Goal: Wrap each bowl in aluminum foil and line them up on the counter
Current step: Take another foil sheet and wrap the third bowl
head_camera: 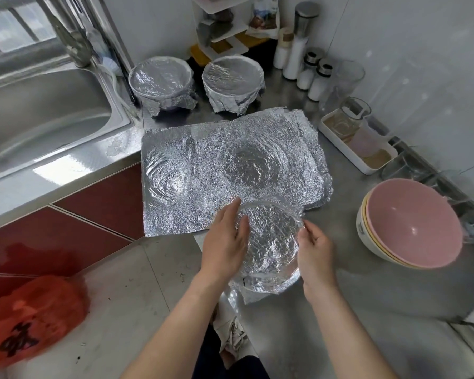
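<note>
Foil-covered bowl between grips: left grip presses top, right grip pinches rim.

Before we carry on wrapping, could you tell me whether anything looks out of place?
The flat foil sheets are crumpled, with round bowl-shaped dents, and their near-left corner overhangs the counter edge.

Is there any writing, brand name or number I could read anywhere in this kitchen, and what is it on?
No text here can be read with confidence.
Orange plastic bag: large black characters, tilted and creased, not legible.
Pouch on the back shelf: printed picture, any wording too blurred.
Stacked bowls: a small mark on the outer white bowl's side, too small to read.
Nothing else shows lettering.
</note>
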